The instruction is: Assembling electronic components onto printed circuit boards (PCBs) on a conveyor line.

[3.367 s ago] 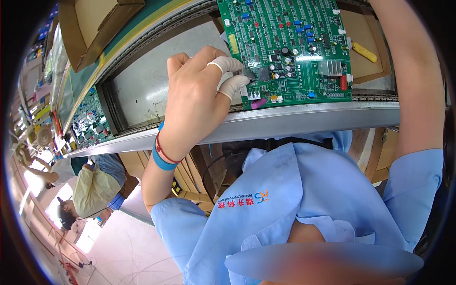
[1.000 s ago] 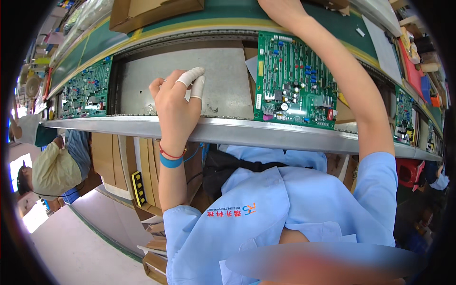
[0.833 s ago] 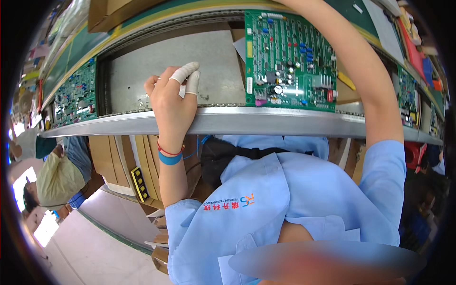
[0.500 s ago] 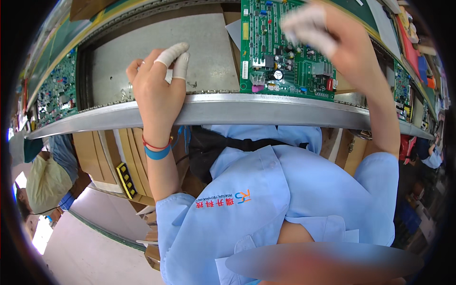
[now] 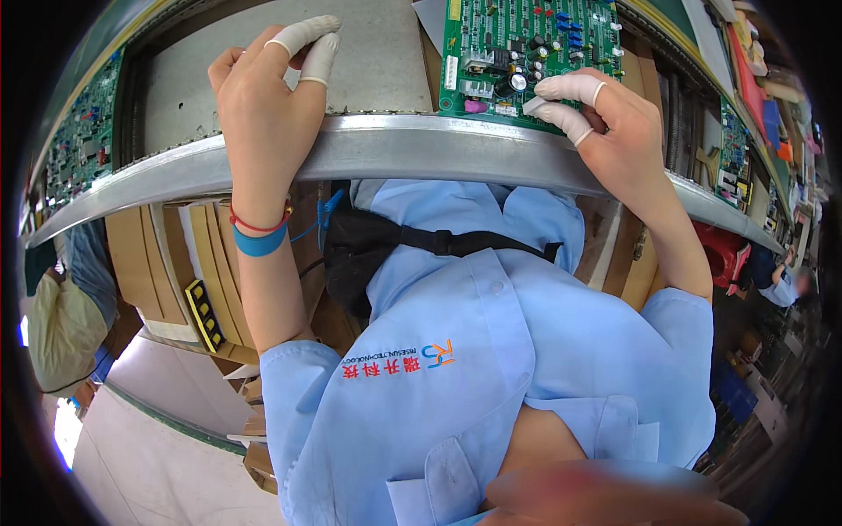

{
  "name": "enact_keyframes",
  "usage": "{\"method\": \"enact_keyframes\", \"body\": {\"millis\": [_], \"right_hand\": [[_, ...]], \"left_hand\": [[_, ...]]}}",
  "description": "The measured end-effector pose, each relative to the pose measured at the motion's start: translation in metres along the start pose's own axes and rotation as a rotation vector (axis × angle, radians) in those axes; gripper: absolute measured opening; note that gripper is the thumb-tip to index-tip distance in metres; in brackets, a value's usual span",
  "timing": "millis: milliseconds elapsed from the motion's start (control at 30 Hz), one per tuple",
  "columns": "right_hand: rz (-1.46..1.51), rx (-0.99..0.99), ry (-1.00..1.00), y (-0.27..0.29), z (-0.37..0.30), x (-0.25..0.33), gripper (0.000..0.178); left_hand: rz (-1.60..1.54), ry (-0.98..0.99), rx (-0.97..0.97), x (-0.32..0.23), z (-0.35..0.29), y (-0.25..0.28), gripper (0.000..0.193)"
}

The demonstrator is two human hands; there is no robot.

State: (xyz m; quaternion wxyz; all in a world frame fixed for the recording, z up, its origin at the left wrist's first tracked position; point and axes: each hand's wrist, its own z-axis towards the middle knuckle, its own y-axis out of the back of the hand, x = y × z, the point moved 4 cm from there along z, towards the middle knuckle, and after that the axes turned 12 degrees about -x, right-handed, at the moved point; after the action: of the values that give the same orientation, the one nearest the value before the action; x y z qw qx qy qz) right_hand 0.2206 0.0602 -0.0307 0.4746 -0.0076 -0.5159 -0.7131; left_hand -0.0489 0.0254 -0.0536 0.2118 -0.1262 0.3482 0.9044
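Note:
A green circuit board [image 5: 491,48], crowded with capacitors and other parts, lies at the rail's far side, right of the middle. Over its near right part is my right hand [image 5: 618,131], with pale finger cots on thumb and forefinger. Those two fingers pinch a small whitish part [image 5: 531,104] beside a round black capacitor [image 5: 510,84]; its kind is too small to tell. My left hand [image 5: 272,101] rests across the rail, left of the board. Its cotted thumb and forefinger close toward each other, the other fingers curl, and anything inside them is hidden.
A metal rail [image 5: 412,153] runs across in front of me, with a grey metal plate [image 5: 377,74] beyond it. Other circuit boards stand at the far left [image 5: 83,131] and right [image 5: 735,158]. Cardboard [image 5: 145,263] is below the rail; another person [image 5: 776,285] is at right.
My right hand has come down from the board's upper part to its near edge, and its fingers now pinch a small part there. My left hand keeps its pose; the view has shifted slightly.

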Motion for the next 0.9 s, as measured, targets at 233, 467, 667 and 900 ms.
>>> {"method": "enact_keyframes", "body": {"millis": [233,467,667,900], "right_hand": [[-0.181,-0.148,0.364,-0.002,-0.008,0.011,0.017],[-0.042,-0.231,0.363,0.001,-0.023,-0.006,0.014],[-0.224,-0.213,0.412,0.015,-0.041,0.003,0.022],[-0.564,-1.053,-0.521,0.207,-0.194,-0.097,0.017]], "left_hand": [[0.014,-0.004,0.017,0.002,0.001,-0.001,0.017],[0.038,0.029,0.112,-0.01,0.006,-0.005,0.018],[-0.019,0.152,0.258,-0.008,0.001,-0.013,0.018],[0.15,0.299,0.295,-0.004,0.0,-0.003,0.021]]}}
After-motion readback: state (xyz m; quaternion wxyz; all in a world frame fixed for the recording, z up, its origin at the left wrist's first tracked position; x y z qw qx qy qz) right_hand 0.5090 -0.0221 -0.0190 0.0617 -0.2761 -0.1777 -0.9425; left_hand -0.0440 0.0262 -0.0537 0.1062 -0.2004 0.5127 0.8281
